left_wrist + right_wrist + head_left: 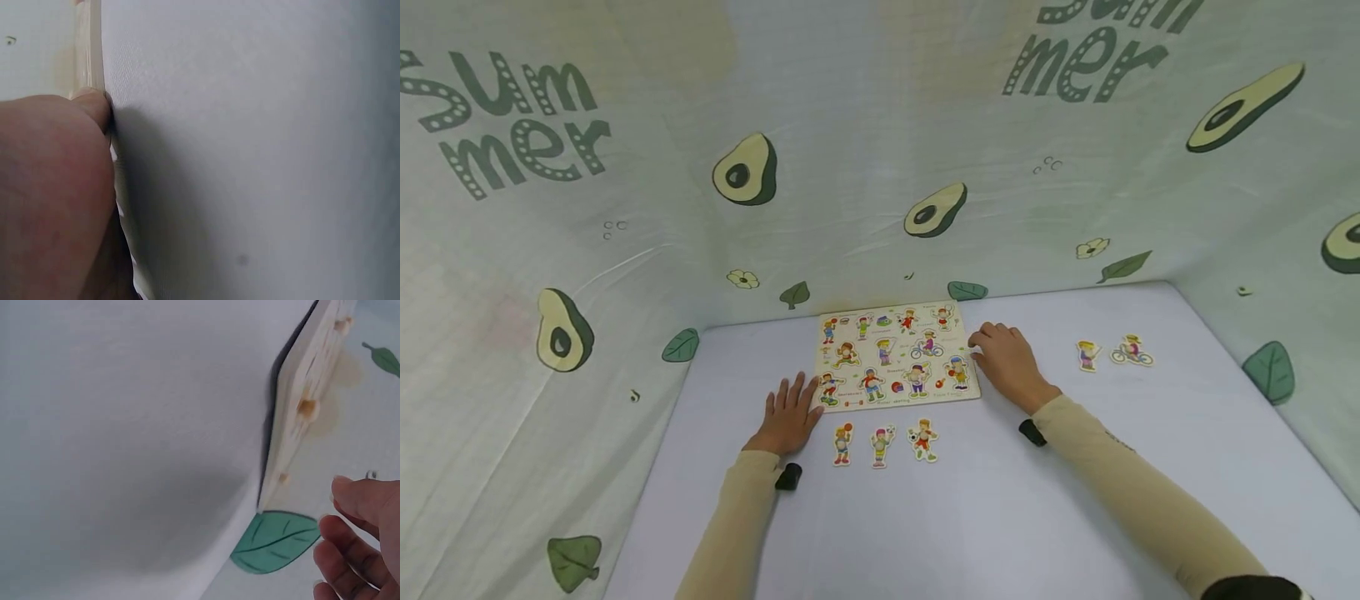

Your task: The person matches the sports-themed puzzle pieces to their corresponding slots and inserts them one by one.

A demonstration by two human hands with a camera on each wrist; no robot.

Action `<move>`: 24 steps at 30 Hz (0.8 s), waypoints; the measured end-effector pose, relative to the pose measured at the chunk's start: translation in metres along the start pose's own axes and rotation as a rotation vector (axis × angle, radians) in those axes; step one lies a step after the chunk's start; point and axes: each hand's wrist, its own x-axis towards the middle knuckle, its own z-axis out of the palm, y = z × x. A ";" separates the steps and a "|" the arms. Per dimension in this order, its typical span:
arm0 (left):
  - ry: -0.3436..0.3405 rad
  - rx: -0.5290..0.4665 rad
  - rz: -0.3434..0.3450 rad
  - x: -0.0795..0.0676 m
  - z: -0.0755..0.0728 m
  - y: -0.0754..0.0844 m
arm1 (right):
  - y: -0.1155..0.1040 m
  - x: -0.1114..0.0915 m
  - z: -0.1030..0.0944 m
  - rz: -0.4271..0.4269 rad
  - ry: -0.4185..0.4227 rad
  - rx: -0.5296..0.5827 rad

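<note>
A wooden puzzle board (pixel 895 403) printed with sporting children lies flat at the back of the table. My left hand (pixel 785 419) rests on the table at its left side, fingers extended, and the thumb touches the board's edge (pixel 89 56) in the left wrist view. Near the board's upper right side is my right hand (pixel 1006 367), fingers loosely bent, with nothing held. In the right wrist view its fingers (pixel 340 540) stand apart from the board (pixel 289 419), whose small knobs stick up.
Three loose figure pieces, including a ball-holding child (pixel 842 444) and a footballer (pixel 922 440), lie in front of the board. Two more, a child with a stick (pixel 1086 356) and a cyclist (pixel 1132 351), lie farther right. An avocado-print curtain (pixel 850 108) hangs behind the table.
</note>
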 end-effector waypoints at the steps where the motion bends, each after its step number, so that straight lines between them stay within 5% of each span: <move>1: 0.000 0.003 0.000 0.000 0.000 0.001 | 0.006 -0.003 0.000 0.010 0.000 -0.001; 12: 0.001 0.011 -0.002 0.000 -0.001 0.002 | 0.072 -0.039 -0.015 0.042 0.074 0.007; 24: 0.001 0.030 -0.001 0.002 0.003 -0.002 | 0.117 -0.061 -0.031 0.140 0.004 -0.027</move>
